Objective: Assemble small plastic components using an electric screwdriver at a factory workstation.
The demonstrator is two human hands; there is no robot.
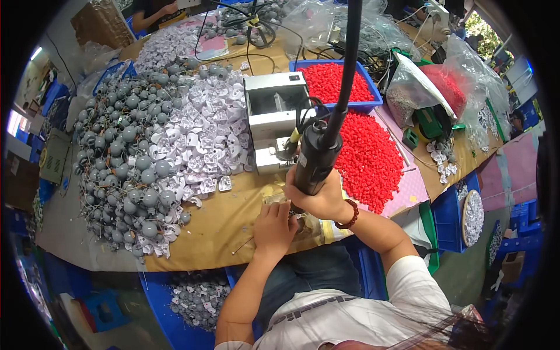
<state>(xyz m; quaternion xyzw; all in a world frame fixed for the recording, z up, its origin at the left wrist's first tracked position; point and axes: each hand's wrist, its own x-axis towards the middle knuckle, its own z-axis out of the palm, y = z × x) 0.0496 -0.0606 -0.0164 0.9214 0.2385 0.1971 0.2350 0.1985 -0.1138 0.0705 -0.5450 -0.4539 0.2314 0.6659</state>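
My right hand [324, 201] is wrapped round a black electric screwdriver [318, 156], which stands nearly upright in front of me. Its tip is hidden behind my hands. Just left of the tool's lower end, my left hand [274, 226] rests at the table edge, fingers bent together round something I cannot make out. Right behind the screwdriver sits a white and grey box-shaped machine [276, 121], probably a screw feeder. A heap of white plastic shells [201, 131] spreads to its left, and small red plastic parts [370, 163] lie to its right.
Grey ball-shaped parts with wires [131, 157] cover the table's left side. A blue tray [363, 107] of red parts stands behind the loose red heap. Cables [259, 35] and clear bags [303, 29] lie at the back. Below the edge is a blue bin [160, 300] of parts.
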